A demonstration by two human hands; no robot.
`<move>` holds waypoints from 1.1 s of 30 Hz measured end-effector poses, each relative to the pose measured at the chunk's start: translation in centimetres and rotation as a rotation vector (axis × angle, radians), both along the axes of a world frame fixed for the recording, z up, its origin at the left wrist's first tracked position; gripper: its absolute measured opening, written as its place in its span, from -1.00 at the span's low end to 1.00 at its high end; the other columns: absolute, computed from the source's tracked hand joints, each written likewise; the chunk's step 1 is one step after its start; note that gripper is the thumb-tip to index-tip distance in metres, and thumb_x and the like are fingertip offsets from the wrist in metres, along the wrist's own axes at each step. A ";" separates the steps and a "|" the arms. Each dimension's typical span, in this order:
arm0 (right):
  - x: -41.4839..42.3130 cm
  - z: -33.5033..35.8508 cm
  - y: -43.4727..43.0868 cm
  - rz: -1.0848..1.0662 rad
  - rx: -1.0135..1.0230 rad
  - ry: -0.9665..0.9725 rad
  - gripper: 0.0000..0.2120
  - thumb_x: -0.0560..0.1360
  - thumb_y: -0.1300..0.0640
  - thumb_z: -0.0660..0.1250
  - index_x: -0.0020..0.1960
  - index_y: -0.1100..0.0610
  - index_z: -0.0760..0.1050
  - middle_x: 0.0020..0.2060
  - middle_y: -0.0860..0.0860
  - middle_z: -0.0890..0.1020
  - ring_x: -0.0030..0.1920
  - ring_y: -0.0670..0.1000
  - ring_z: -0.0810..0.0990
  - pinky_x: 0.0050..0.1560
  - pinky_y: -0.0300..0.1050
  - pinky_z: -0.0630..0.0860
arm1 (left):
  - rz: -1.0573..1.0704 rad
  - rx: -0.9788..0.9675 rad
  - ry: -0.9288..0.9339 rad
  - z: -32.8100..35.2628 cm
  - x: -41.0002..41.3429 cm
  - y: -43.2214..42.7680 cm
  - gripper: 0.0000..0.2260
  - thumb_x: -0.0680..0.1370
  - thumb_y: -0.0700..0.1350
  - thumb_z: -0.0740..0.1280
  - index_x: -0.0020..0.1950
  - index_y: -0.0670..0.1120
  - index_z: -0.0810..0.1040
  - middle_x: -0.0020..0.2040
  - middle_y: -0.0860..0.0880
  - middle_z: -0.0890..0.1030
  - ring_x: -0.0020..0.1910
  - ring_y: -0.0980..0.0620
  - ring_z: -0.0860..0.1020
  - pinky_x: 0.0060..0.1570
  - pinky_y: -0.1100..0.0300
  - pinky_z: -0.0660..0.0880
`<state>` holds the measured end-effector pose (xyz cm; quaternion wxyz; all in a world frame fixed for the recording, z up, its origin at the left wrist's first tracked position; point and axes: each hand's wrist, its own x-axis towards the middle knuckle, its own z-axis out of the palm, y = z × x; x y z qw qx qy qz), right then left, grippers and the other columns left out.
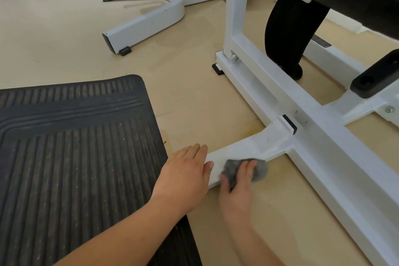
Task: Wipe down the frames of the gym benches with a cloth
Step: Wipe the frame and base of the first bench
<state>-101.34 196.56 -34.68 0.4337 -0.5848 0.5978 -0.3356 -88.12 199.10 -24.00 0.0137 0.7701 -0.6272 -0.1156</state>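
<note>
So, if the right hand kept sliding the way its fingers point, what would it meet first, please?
Probably the black end cap where the white foot bar joins the main rail, as the right hand pushes the grey cloth along.

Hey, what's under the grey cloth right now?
The grey cloth lies on the white frame leg of the near bench, pressed down by the right hand. The patch of leg directly beneath it is covered, so its condition cannot be seen.

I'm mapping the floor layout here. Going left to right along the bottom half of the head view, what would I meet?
Black rubber mat → left hand → right hand pressing the grey cloth on the frame's foot → long white frame rail.
</note>
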 end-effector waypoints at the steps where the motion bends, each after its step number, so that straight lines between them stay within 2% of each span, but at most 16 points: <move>1: -1.3 -0.2 -2.3 -0.002 0.000 0.067 -0.28 0.65 0.10 0.30 0.67 0.09 -0.04 0.65 -0.07 -0.13 0.61 -0.15 -0.11 0.60 -0.08 0.06 | -0.001 0.000 -0.008 0.0 0.0 0.0 -0.50 0.73 0.15 -0.09 0.66 0.02 0.07 0.63 0.06 0.19 0.60 0.07 0.15 0.54 0.15 0.06; 4: -3.5 -0.5 -5.5 0.012 0.036 0.161 -0.32 0.68 0.08 0.25 0.66 0.13 -0.04 0.64 -0.07 -0.21 0.62 -0.09 -0.18 0.52 -0.24 -0.04 | -0.007 0.024 -0.017 -0.2 -0.1 -0.2 -0.49 0.73 0.15 -0.09 0.66 0.02 0.07 0.63 0.05 0.19 0.59 0.05 0.16 0.54 0.12 0.08; 8: -0.5 -0.1 -0.9 0.054 -0.003 0.103 -0.36 0.68 0.12 0.23 0.66 0.08 0.00 0.58 -0.20 -0.09 0.58 -0.16 -0.14 0.54 -0.18 0.09 | -0.010 0.048 -0.043 -0.2 -0.3 -0.4 -0.51 0.73 0.15 -0.07 0.64 0.01 0.11 0.61 0.03 0.24 0.57 0.02 0.23 0.51 0.08 0.17; 11: 0.9 1.0 1.8 0.085 0.126 0.019 -0.43 0.66 0.15 0.28 0.62 0.06 0.18 0.57 -0.15 0.22 0.58 -0.05 0.22 0.51 -0.17 0.26 | -0.029 0.043 -0.028 -0.3 0.0 -0.6 -0.52 0.73 0.13 -0.06 0.64 0.03 0.13 0.61 0.04 0.25 0.56 0.02 0.24 0.49 0.08 0.19; 13: -0.3 3.2 1.1 0.033 0.177 -0.027 -0.60 0.62 0.14 0.35 0.45 0.03 0.49 0.35 -0.15 0.56 0.33 -0.06 0.55 0.33 -0.20 0.46 | -0.055 0.060 -0.005 0.0 0.0 -0.5 -0.51 0.73 0.15 -0.06 0.66 0.06 0.08 0.64 0.06 0.18 0.59 0.03 0.18 0.53 0.09 0.15; 15: -2.0 6.5 -0.6 0.020 0.152 -0.079 -0.79 0.55 0.13 0.44 0.09 -0.15 0.62 0.06 -0.23 0.66 0.06 -0.19 0.63 0.11 -0.33 0.51 | -0.084 0.100 0.053 0.0 0.1 -0.2 -0.48 0.71 0.21 -0.05 0.67 0.14 0.01 0.66 0.09 0.11 0.62 0.05 0.12 0.56 0.09 0.08; 17: -3.7 9.7 -2.6 0.026 0.088 -0.085 -0.80 0.49 0.09 0.51 -0.04 -0.19 0.57 0.00 -0.22 0.64 0.01 -0.31 0.59 0.02 -0.41 0.48 | -0.053 0.110 0.253 0.1 -0.5 -0.6 -0.48 0.69 0.26 -0.02 0.65 0.24 -0.01 0.66 0.13 0.09 0.62 0.07 0.09 0.57 0.09 0.08; 18: -4.4 11.2 -3.5 0.020 0.073 -0.098 -0.81 0.46 0.06 0.54 -0.03 -0.16 0.58 -0.01 -0.20 0.65 0.01 -0.32 0.59 0.02 -0.39 0.49 | -0.018 0.089 0.442 0.5 -1.4 -1.2 -0.49 0.69 0.26 0.01 0.63 0.30 0.01 0.64 0.16 0.13 0.62 0.11 0.11 0.58 0.10 0.10; 20: -5.5 13.9 -4.8 0.018 0.084 -0.184 -0.87 0.48 0.04 0.53 0.00 -0.08 0.63 -0.07 -0.14 0.71 -0.01 -0.22 0.66 0.05 -0.22 0.57 | 0.054 -0.007 0.891 1.8 -3.9 -3.0 -0.56 0.69 0.20 0.09 0.58 0.37 0.13 0.56 0.24 0.30 0.53 0.28 0.25 0.52 0.23 0.21; 21: -6.0 15.3 -5.3 0.037 0.115 -0.224 -0.95 0.53 0.05 0.47 -0.01 -0.05 0.65 -0.11 -0.10 0.73 -0.03 -0.15 0.69 0.06 -0.14 0.61 | 0.081 -0.045 1.042 2.6 -5.4 -4.0 -0.60 0.71 0.14 0.12 0.55 0.37 0.20 0.48 0.29 0.40 0.43 0.38 0.34 0.46 0.33 0.27; 23: -7.3 17.8 -5.9 0.128 0.169 -0.236 -0.81 0.65 0.08 0.30 -0.03 -0.04 0.69 -0.11 -0.06 0.75 -0.01 -0.06 0.71 0.09 -0.08 0.64 | 0.129 -0.084 1.198 3.6 -8.1 -5.7 -0.65 0.72 0.10 0.14 0.51 0.30 0.34 0.38 0.26 0.52 0.33 0.36 0.47 0.41 0.30 0.37; 25: -9.0 19.6 -6.7 0.231 0.168 -0.116 -0.72 0.69 0.06 0.21 -0.03 -0.07 0.69 -0.08 -0.08 0.74 0.03 -0.08 0.70 0.11 -0.11 0.62 | 0.181 -0.141 1.214 3.6 -10.2 -7.1 -0.68 0.71 0.06 0.16 0.47 0.15 0.42 0.32 0.11 0.60 0.28 0.18 0.56 0.38 0.09 0.47; 26: -10.0 20.1 -7.3 0.263 0.102 -0.013 -0.72 0.69 0.03 0.20 -0.03 -0.08 0.67 -0.08 -0.13 0.73 0.03 -0.13 0.68 0.09 -0.19 0.58 | 0.194 -0.182 1.196 3.4 -10.9 -7.6 -0.70 0.71 0.02 0.17 0.45 0.13 0.45 0.28 0.11 0.62 0.22 0.19 0.58 0.35 0.11 0.49; 28: -12.3 20.5 -9.1 0.242 -0.118 0.276 -0.80 0.67 -0.05 0.20 0.11 -0.16 0.61 0.04 -0.29 0.66 0.10 -0.26 0.59 0.11 -0.34 0.46 | 0.181 -0.223 1.135 3.9 -11.5 -8.7 -0.65 0.71 -0.03 0.18 0.51 0.17 0.34 0.25 0.24 0.57 0.11 0.33 0.55 0.23 0.44 0.43; 30: -14.6 20.4 -11.0 0.211 -0.280 0.571 -0.68 0.67 -0.06 0.20 0.38 -0.09 0.51 0.28 -0.25 0.56 0.30 -0.21 0.49 0.25 -0.33 0.32 | 0.157 -0.244 1.023 5.0 -11.2 -10.3 -0.57 0.71 -0.01 0.20 0.57 0.11 0.19 0.07 0.34 0.46 -0.08 0.41 0.47 -0.10 0.62 0.36; 33: -16.6 18.6 -13.6 0.281 -0.249 0.746 -0.56 0.69 -0.05 0.13 0.56 -0.03 0.32 0.52 -0.16 0.37 0.52 -0.13 0.30 0.41 -0.28 0.17 | 0.056 -0.396 0.808 6.6 -9.9 -14.0 -0.62 0.68 0.07 0.25 0.46 0.08 0.26 -0.09 0.21 0.50 -0.19 0.24 0.52 -0.27 0.43 0.46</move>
